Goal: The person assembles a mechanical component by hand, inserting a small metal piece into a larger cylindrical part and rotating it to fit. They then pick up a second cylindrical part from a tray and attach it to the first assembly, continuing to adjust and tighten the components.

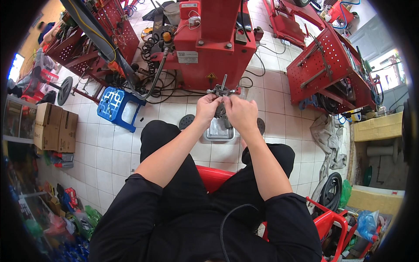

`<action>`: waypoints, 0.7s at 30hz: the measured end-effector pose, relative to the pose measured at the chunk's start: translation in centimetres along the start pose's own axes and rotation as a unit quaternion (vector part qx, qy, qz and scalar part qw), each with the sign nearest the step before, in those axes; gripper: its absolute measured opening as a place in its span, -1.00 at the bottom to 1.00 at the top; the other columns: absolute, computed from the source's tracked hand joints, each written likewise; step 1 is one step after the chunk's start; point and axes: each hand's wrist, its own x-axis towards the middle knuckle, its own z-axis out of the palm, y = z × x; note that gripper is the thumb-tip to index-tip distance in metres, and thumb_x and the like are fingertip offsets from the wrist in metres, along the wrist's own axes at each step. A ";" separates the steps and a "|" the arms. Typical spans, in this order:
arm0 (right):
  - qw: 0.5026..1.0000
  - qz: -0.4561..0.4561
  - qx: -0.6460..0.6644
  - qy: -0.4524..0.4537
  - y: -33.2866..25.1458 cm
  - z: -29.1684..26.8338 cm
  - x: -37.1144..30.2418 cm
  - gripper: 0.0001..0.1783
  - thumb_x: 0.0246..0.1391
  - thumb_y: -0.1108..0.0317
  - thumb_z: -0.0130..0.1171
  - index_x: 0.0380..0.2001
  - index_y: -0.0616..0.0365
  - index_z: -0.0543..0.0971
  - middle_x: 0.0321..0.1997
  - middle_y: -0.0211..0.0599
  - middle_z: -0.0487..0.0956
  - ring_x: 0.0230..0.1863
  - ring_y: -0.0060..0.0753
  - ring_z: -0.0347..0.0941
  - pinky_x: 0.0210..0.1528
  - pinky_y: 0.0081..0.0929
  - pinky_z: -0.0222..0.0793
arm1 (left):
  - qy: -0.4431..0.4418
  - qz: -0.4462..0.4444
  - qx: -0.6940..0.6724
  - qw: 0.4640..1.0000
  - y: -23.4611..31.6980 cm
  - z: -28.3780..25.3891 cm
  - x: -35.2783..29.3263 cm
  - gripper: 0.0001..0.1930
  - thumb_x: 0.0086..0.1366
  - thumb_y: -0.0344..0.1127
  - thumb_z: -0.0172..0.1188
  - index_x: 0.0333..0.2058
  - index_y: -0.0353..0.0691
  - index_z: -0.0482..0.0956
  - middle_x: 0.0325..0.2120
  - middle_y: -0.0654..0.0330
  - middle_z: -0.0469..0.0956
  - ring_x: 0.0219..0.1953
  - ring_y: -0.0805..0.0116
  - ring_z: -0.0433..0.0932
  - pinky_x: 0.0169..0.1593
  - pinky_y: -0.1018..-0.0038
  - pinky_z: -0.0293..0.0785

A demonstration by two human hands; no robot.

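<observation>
Both my hands meet in front of me, over the floor between my knees. My left hand [208,109] is closed, its fingertips pressed to the near side of a dark grey metal part [223,91]. Beside it my right hand [241,114] is closed too, thumb and fingers pinching close to the left fingertips. A thin rod sticks up from the part, and short arms reach out to either side. Its lower portion shows between my wrists, partly hidden by them. Below stands a shallow grey tray [219,134]; what lies in it is hard to make out.
A large red machine [214,61] stands just ahead, with hoses and cables around its base. At left are a blue plastic stool [114,104] and cardboard boxes [54,129]. A red perforated tool cart [323,70] stands at right, a grey cloth [328,142] near it.
</observation>
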 end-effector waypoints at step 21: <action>1.000 0.001 -0.007 -0.027 -0.2 -0.7 0.3 -0.74 0.06 0.16 0.07 -0.51 0.12 0.46 -0.64 -0.21 0.54 -0.58 -0.16 0.48 -0.41 -0.26 0.20 | -0.002 0.003 -0.014 1.000 -0.2 -0.1 0.1 -0.86 0.20 -0.38 0.17 -0.30 -0.33 0.54 -0.40 0.26 0.57 -0.37 0.57 0.49 -0.26 0.60 0.38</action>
